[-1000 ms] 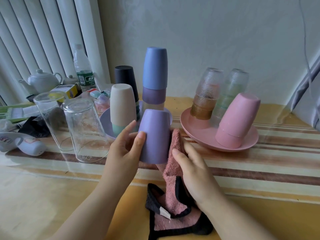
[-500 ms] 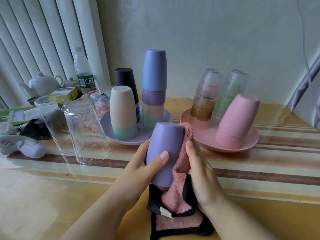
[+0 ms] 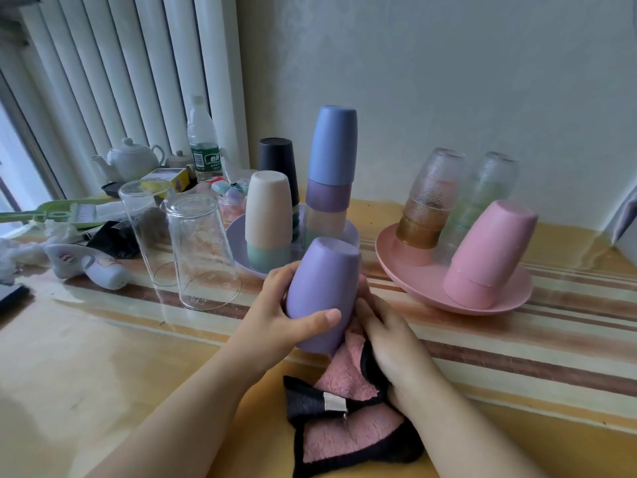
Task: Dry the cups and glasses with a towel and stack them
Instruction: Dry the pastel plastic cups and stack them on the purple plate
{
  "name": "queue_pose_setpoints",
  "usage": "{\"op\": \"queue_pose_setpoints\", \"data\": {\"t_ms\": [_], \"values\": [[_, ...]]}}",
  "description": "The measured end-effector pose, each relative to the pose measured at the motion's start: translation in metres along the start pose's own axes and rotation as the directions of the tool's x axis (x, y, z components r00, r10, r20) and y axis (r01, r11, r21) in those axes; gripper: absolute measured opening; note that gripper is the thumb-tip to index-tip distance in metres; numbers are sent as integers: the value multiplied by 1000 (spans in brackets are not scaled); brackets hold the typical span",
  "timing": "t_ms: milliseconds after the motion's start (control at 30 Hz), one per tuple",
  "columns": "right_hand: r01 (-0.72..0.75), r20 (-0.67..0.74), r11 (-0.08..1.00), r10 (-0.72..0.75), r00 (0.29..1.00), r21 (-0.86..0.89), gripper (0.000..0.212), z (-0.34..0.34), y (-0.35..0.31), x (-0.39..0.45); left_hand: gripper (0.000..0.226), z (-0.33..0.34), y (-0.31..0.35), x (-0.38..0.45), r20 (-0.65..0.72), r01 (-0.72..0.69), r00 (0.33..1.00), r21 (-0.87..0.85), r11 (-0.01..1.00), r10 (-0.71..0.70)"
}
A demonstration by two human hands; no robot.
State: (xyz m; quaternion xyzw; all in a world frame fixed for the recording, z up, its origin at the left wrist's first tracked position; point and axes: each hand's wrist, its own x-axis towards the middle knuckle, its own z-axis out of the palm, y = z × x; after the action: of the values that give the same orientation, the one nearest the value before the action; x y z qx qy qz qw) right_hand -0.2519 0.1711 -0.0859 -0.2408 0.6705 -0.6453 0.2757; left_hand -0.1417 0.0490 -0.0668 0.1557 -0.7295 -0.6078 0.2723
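My left hand grips a lilac cup, held upside down and tilted above the table. My right hand holds a pink towel with black trim against the cup's right side; the rest of the towel hangs down to the table. Behind, a purple plate carries upside-down stacks: a blue-topped stack, a cream cup on a green one and a black cup. On a pink plate stand an amber glass stack, a clear greenish glass stack and a leaning pink cup.
Two clear glasses stand upside down left of the purple plate. Further left lie a white teapot, a water bottle, a small box, a green grater and a white device. A wall and vertical blinds close off the back.
The lilac cup has tilted and come nearer to me in my left hand. My right hand with the towel has slid down the cup's right side toward its rim.
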Motion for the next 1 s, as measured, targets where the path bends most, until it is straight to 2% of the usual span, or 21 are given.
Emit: {"op": "queue_pose_setpoints", "data": {"t_ms": [67,133,200,267,433,533,667,867,1000], "values": [[66,-42,996,-69,997,-67,23,2,-5,-3,66,0,1,2,-173,-27,984,87,996,42],[108,-72,987,-118,990,-122,21,3,-7,-7,71,-1,7,6,-328,-52,938,178,983,109],[117,-69,985,-127,990,-127,27,4,-7,-10,85,-4,18,11,-431,-80,883,250,965,184],[115,-62,987,-123,990,-112,31,3,-8,-9,85,-9,38,21,-477,-106,840,320,941,257],[77,-53,994,-81,995,-71,32,2,-4,-7,72,-35,80,67,-517,-90,807,369,925,285],[90,-49,992,-95,994,-91,26,2,-3,-6,58,-51,87,91,-514,-56,826,332,941,231],[96,-46,991,-100,994,-94,22,2,-2,-5,50,-61,84,113,-484,-14,854,341,940,188],[99,-23,990,-102,995,-100,15,1,-1,-5,51,-56,78,134,-430,128,900,425,896,75],[109,-22,989,-112,994,-104,15,-1,1,-5,56,-49,57,129,-456,211,890,435,875,12]]}}
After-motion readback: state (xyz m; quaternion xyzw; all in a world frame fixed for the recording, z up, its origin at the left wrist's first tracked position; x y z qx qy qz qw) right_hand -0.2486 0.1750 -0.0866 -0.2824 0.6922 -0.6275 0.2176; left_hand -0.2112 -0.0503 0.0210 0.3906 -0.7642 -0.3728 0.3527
